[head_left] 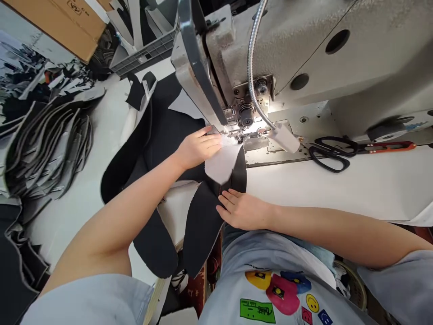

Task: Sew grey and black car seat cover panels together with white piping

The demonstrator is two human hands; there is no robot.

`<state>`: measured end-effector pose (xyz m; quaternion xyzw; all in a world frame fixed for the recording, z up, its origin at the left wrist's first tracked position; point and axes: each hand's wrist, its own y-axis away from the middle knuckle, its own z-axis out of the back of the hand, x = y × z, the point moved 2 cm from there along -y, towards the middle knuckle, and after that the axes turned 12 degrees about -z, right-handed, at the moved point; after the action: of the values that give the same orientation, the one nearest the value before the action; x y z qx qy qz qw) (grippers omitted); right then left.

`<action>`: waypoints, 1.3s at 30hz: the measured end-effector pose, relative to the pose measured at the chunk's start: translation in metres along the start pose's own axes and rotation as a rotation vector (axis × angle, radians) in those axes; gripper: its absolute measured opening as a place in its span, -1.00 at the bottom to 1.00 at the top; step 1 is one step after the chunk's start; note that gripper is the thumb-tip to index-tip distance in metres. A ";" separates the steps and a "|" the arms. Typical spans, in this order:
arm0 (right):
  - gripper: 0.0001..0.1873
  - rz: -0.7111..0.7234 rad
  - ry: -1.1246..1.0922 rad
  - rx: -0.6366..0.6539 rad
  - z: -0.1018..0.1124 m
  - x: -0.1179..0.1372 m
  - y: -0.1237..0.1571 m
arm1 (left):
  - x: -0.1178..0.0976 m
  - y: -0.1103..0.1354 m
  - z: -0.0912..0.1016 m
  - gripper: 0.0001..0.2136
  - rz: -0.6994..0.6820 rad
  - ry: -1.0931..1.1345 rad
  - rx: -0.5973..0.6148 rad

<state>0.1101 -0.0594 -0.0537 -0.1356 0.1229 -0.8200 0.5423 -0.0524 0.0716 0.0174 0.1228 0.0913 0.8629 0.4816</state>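
Note:
My left hand [199, 146] lies flat on a black padded fabric panel [165, 131], its fingertips beside the presser foot [230, 133] of an industrial sewing machine [304, 54]. A white mesh-edged fabric piece [221, 164] sits on the black panel just below those fingers and runs under the foot. My right hand [241, 210] rests with fingers apart on a lower black panel strip [203, 228], near the table edge. Neither hand visibly grips anything. The needle is hidden by the foot and glare.
Black scissors [333, 153] and orange-handled snips [389, 146] lie right of the machine on the white table [338, 189]. A pile of cut grey-edged pieces [50, 144] lies left. A cardboard box [64, 22] and grey plastic crate [145, 52] stand behind.

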 end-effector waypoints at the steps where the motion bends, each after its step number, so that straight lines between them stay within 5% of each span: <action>1: -0.65 0.002 -0.006 -0.015 0.000 0.000 0.000 | -0.002 -0.001 0.001 -0.62 0.008 0.001 0.003; 6: -0.65 -0.027 0.002 -0.068 -0.004 0.002 0.000 | -0.072 -0.011 0.001 -0.67 0.052 -0.074 0.010; 10: -0.64 0.006 0.004 -0.053 -0.005 0.003 0.000 | -0.114 -0.022 -0.004 -0.63 -0.145 -0.040 -0.109; 14: -0.66 0.006 0.023 -0.085 -0.004 0.003 0.002 | -0.089 -0.004 -0.017 -0.69 -0.261 0.081 -0.139; 19: -0.69 -0.006 -0.033 -0.065 -0.006 0.003 0.001 | -0.054 0.028 -0.023 -0.67 -0.065 0.025 -0.177; 22: -0.70 -0.024 -0.046 -0.072 -0.008 0.005 0.002 | -0.065 0.024 -0.015 -0.58 0.010 0.005 -0.100; 27: -0.67 -0.063 0.093 -0.183 -0.005 0.012 0.006 | -0.091 0.006 -0.011 -0.55 -0.085 -0.045 -0.024; 33: -0.64 -0.056 0.047 -0.095 0.009 -0.007 0.011 | -0.088 0.002 -0.023 -0.55 0.003 0.073 -0.091; 39: -0.71 -0.098 0.162 -0.096 0.016 -0.020 0.012 | -0.088 -0.014 -0.015 -0.34 0.054 0.186 0.004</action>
<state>0.1339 -0.0464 -0.0449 -0.1005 0.1986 -0.8471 0.4826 -0.0009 0.0028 -0.0114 0.0453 0.1340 0.8830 0.4475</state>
